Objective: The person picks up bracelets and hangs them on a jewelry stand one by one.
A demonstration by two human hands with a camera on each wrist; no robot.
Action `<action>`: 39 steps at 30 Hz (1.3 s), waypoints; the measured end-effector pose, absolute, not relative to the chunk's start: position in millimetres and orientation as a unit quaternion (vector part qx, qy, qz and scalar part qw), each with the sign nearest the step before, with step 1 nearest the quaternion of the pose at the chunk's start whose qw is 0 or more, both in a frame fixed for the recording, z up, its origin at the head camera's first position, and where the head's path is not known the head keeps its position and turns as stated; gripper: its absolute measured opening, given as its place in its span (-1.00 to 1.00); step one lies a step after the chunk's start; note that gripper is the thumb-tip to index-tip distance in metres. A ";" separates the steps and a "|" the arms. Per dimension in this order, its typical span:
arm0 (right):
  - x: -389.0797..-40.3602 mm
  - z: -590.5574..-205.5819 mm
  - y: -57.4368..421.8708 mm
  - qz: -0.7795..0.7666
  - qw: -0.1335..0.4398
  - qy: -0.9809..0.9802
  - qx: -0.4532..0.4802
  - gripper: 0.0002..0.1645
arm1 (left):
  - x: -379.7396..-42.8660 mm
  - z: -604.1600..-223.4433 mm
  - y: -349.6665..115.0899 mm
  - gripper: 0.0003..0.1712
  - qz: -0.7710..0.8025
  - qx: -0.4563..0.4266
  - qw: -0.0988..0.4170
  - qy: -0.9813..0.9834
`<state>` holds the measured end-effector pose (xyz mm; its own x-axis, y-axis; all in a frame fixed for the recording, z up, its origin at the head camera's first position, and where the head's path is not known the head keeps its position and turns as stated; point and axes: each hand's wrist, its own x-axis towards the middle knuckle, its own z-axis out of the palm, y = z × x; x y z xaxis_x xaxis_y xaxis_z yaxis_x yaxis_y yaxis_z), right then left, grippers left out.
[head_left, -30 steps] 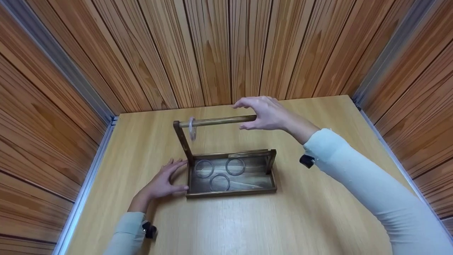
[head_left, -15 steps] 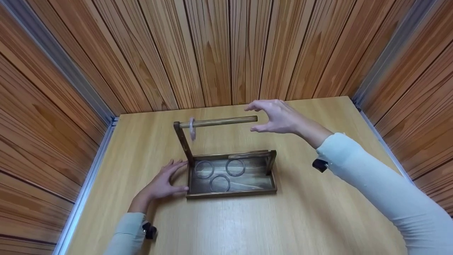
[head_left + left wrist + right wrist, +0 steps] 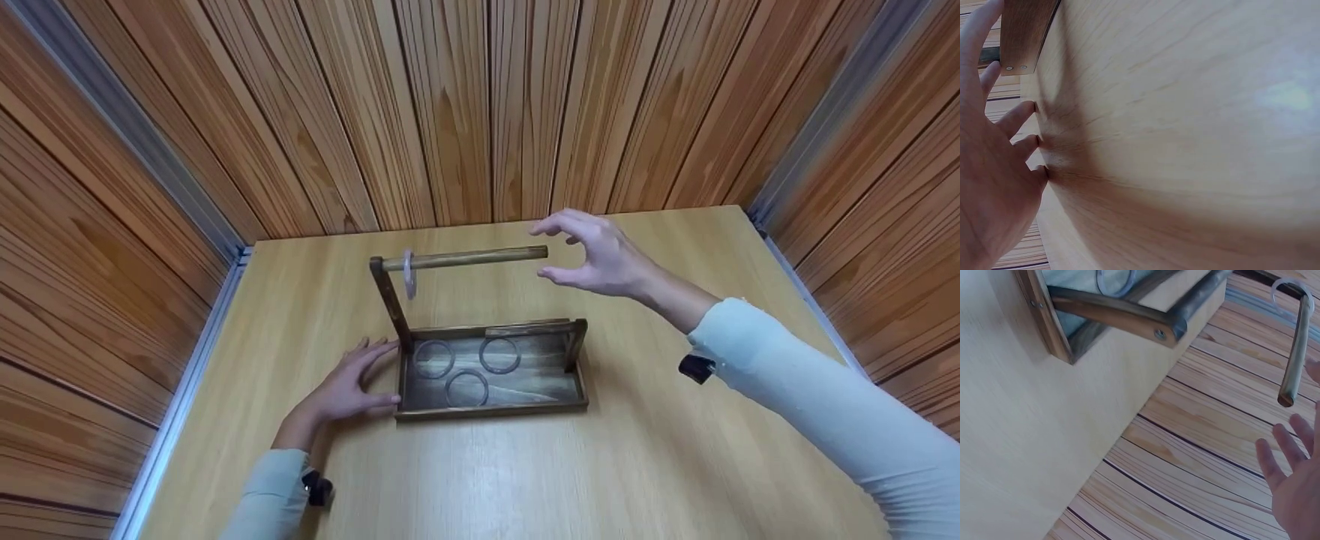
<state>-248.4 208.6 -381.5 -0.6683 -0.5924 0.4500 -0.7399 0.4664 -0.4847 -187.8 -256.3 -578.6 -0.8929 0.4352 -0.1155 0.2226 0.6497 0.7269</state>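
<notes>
In the head view a dark wooden stand has a shallow tray [image 3: 491, 411], a tall post [image 3: 391, 304] and a round upper bar [image 3: 480, 257]. A pale translucent bangle [image 3: 410, 283] hangs on that bar near the post. Three similar bangles lie in the tray, among them a left one [image 3: 434, 376] and a front one [image 3: 466, 406]. Fingers spread, my left hand [image 3: 346, 386] touches the tray's left end with thumb and index finger. Beyond the bar's free end my right hand [image 3: 604, 259] hovers with nothing in it, fingers loosely curved and apart from the bar.
A shorter post [image 3: 575, 345] carries a lower bar [image 3: 529, 328] over the tray's back edge. The light wooden tabletop [image 3: 480, 480] surrounds the stand. Wood-plank walls [image 3: 465, 112] rise behind and at both sides, with metal rails [image 3: 187, 364] along the side edges.
My right hand has moved right, off the upper bar's free end, and now stands apart from it. My left hand, the stand and the bangles keep their places.
</notes>
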 end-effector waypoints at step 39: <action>-181.3 -448.4 208.6 0.396 0.017 -0.787 0.474 -0.44 | -186.2 -577.2 -257.0 0.11 0.380 0.173 0.151 0.896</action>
<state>-181.3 208.6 -448.4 -0.5505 -0.7319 0.4017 -0.7587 0.2378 -0.6065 -186.2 -257.0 -577.2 -0.8945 0.4247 -0.1394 0.1950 0.6515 0.7331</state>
